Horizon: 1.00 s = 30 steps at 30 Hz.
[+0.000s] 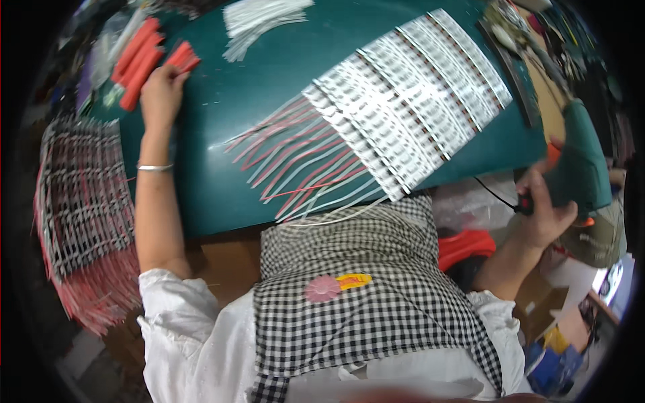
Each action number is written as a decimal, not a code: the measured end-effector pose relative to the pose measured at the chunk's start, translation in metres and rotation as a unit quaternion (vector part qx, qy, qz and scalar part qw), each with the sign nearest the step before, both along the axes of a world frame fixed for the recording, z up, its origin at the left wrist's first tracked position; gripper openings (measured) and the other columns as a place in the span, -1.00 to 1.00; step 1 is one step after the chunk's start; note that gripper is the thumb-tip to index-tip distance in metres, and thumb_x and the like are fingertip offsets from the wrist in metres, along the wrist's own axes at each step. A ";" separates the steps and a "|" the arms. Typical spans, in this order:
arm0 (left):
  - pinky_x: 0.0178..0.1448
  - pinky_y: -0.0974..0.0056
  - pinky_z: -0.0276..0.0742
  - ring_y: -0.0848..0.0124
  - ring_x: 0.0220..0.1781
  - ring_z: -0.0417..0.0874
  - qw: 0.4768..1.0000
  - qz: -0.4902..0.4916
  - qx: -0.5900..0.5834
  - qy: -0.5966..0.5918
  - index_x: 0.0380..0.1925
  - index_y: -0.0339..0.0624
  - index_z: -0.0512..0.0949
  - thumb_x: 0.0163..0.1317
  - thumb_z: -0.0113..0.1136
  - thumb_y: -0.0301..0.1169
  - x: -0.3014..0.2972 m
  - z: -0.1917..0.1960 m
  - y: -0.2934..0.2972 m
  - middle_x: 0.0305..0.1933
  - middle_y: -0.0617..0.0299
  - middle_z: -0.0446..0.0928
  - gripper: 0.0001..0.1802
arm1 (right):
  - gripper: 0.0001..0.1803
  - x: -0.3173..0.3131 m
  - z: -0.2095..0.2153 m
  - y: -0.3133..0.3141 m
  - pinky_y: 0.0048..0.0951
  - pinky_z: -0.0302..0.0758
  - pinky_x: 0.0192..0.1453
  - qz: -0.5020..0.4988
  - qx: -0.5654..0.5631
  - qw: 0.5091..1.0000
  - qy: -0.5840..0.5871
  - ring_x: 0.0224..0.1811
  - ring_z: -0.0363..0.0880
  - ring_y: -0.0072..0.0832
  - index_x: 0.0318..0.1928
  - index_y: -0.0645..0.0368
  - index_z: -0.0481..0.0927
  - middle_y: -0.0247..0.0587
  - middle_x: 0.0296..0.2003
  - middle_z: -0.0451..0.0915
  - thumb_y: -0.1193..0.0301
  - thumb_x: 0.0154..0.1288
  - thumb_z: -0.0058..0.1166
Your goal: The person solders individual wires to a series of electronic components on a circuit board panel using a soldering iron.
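Note:
My left hand [161, 91] is at the table's far left, its fingers closed on a short bundle of red wires [180, 56]. Longer red bundles [138, 67] lie right beside it. At the right edge of the table, my right hand [545, 211] is wrapped around a teal-green corded tool [581, 161] with orange parts; blur hides its exact kind. A black cord [496, 193] runs from it toward the table edge. Between my hands lies a white sheet of small modules in rows [410, 94], with loose red and white wires [302, 158] trailing from its near-left end.
Bunched white wires [263, 20] lie at the table's far edge. A wired module sheet [87, 195] hangs off the left side. The green table [208, 134] ends in front of my checked apron [363, 322]. Something red [465, 248] sits below the edge, right.

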<state>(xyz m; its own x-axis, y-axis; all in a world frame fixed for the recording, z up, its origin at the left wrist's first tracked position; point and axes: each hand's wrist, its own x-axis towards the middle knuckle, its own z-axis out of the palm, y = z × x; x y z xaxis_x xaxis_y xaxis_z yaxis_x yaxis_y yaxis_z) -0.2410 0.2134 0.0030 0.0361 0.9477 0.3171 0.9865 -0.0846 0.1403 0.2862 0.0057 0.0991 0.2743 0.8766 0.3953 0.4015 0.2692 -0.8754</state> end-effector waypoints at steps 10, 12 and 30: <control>-0.19 0.09 0.56 0.18 -0.27 0.62 0.980 -0.039 0.128 0.149 -0.32 -0.05 0.63 0.25 0.21 -0.27 0.006 -0.011 -0.014 -0.31 0.16 0.62 -0.86 | -0.36 -0.031 -0.027 -0.035 -0.55 0.46 -0.51 0.016 -0.033 0.994 0.103 -0.56 0.45 -0.53 0.20 0.57 0.25 0.18 -0.01 0.48 0.65 0.05 0.08; -0.18 0.12 0.54 0.22 -0.30 0.60 0.972 -0.072 0.163 0.151 -0.33 -0.04 0.64 0.22 0.24 -0.30 0.005 -0.002 -0.017 -0.35 0.19 0.60 -0.90 | -0.32 -0.023 -0.036 -0.046 -0.57 0.48 -0.49 0.044 -0.033 0.991 0.123 -0.52 0.48 -0.54 0.25 0.48 0.23 0.21 0.04 0.47 0.70 0.05 0.08; -0.55 0.53 0.50 0.60 -0.56 0.57 0.608 -0.156 -0.500 -0.597 -0.19 -0.40 0.59 0.35 0.15 -0.50 0.222 0.061 -0.174 -0.47 0.24 0.59 -0.84 | -0.35 -0.081 -0.051 -0.025 -0.33 0.46 0.11 0.305 -0.046 0.931 0.198 0.30 0.40 -0.14 0.35 0.35 0.16 0.22 0.27 0.37 0.57 0.24 -0.04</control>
<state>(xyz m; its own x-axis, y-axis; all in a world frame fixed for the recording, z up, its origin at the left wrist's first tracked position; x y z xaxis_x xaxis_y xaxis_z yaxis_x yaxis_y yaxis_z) -0.0188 0.0395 0.0644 0.5733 0.6947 -0.4344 0.0884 0.4747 0.8757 0.2056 -0.0190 0.0486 -0.1772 0.9422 0.2844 -0.1594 0.2577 -0.9530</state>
